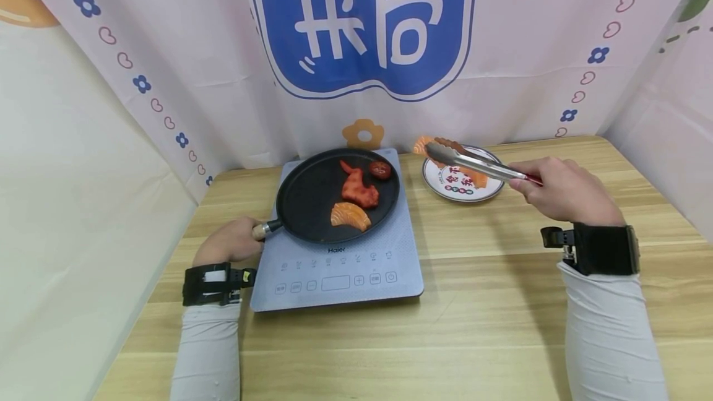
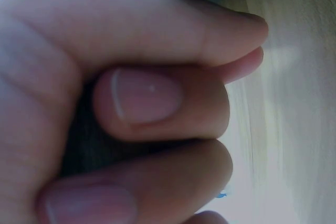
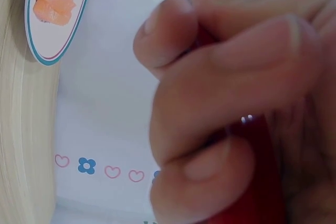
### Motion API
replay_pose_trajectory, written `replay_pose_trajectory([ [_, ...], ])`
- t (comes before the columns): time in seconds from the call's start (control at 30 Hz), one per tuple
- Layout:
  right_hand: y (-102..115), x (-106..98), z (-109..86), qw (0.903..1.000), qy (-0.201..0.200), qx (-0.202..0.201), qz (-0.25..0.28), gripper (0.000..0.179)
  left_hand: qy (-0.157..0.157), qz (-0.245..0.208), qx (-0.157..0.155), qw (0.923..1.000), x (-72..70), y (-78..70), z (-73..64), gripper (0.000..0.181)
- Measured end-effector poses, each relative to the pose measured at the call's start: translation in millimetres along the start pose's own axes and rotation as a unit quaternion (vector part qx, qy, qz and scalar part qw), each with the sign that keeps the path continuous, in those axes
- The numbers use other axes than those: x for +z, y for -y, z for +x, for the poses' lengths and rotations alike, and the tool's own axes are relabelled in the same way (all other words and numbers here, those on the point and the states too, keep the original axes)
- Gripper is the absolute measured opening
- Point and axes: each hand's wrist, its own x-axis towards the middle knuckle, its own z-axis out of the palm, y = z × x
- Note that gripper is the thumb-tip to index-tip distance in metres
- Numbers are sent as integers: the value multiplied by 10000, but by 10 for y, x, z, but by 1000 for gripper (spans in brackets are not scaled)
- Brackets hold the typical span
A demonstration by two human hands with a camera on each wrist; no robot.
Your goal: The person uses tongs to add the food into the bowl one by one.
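Note:
My left hand (image 1: 229, 241) grips the wooden handle (image 1: 259, 231) of a black frying pan (image 1: 306, 200); its curled fingers fill the left wrist view. In the pan lie a red chicken wing (image 1: 358, 189), an orange salmon slice (image 1: 350, 216) and a tomato half (image 1: 380, 169). With my right hand (image 1: 568, 192) I hold metal tongs (image 1: 492, 169), their red handle (image 3: 257, 182) inside my curled fingers. Another salmon slice (image 1: 421, 144) is at the tongs' tips, above the back left of a white plate (image 1: 465, 197). More salmon (image 1: 476, 179) lies on that plate, partly behind the tongs.
Under the pan is a pale Haier induction cooktop (image 1: 340, 299), its touch panel facing me. Everything stands on a wooden table (image 1: 473, 339). A printed curtain (image 1: 223, 79) hangs close behind the pan and plate, and pale fabric walls (image 1: 72, 203) border both sides.

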Motion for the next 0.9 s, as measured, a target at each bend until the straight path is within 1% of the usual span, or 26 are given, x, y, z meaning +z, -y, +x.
replay_pose_trajectory([
  [0.27, 20, -14, -12, 10000, 42, 61, 12, 48, 11, 2, 7, 10000, 2, 5, -1, 14],
  [0.67, 93, -43, -38, 9999, -100, -34, -19, 45, 5, -22, -15, 10000, 13, 12, 8, 12],
  [0.9, 125, -59, -51, 9999, -117, -63, -48, 45, -5, 10, 10, 10000, 12, 22, 14, 12],
])
